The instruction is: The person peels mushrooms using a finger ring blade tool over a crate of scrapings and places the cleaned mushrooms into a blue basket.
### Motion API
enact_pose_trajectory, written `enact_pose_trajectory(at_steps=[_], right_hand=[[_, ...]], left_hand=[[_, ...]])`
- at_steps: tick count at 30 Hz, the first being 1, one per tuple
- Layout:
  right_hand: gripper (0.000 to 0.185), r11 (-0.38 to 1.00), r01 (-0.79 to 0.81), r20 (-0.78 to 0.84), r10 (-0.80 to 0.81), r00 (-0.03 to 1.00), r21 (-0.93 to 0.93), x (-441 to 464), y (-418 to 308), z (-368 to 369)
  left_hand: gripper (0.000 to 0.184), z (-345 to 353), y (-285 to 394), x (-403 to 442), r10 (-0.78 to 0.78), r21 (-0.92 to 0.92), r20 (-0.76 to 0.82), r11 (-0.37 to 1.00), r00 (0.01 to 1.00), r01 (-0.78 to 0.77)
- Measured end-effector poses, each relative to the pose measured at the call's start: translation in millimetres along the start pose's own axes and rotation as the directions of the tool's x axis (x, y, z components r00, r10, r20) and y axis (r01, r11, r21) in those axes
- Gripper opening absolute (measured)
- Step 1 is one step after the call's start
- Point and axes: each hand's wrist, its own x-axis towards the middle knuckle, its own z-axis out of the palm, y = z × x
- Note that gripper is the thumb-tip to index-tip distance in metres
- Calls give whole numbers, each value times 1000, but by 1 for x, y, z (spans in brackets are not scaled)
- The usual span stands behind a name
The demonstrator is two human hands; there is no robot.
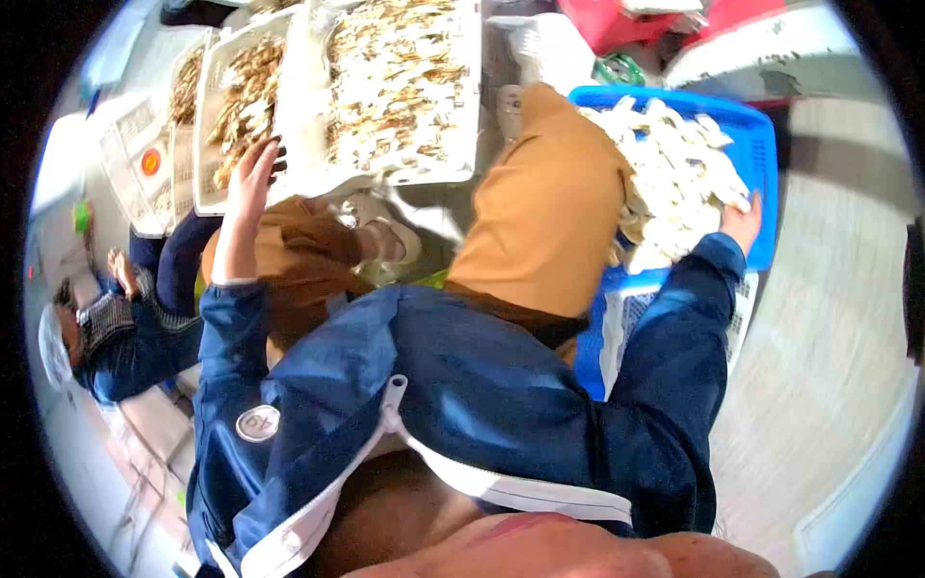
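My left hand (252,181) is at the near edge of a white basket (214,197) of brown and cream slices (252,91), fingers stretched out and apart. Dark patches show beside its fingertips; I cannot tell what they are. To the right, a blue basket (761,144) carries a heap of pale slices (670,173), perhaps mushroom. My right hand (742,223) is at the heap's right side, closed around the end of a white slice (738,204). Some of its fingers are hidden.
A larger white tray (472,116) of pale slices (395,82) stands ahead, beyond my knees. Under the blue basket is a white crate (742,313). Another person (120,337) in dark clothes sits at the left. Red material (617,24) and green tape (619,70) lie at the top right.
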Motion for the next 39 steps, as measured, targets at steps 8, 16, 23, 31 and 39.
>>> enact_pose_trajectory(at_steps=[8,16,23,31,39], right_hand=[[53,983,-113,250,147,957,-144,6,-28,-22],[17,590,-331,345,94,934,737,62,-323,7],[11,784,-192,656,-328,679,590,-79,-576,117],[10,935,-91,916,-310,254,342,-204,-592,248],[12,937,-73,915,-313,255,342,-216,-606,262]], left_hand=[[47,-83,-53,12,-90,80,-190,991,978,106],[32,-168,-207,70,-81,137,-215,984,973,112],[43,-110,-280,78,-142,290,-233,934,962,208],[37,-79,-240,114,-27,409,-208,906,978,112],[85,-47,-277,198,-66,319,-234,937,970,141]])
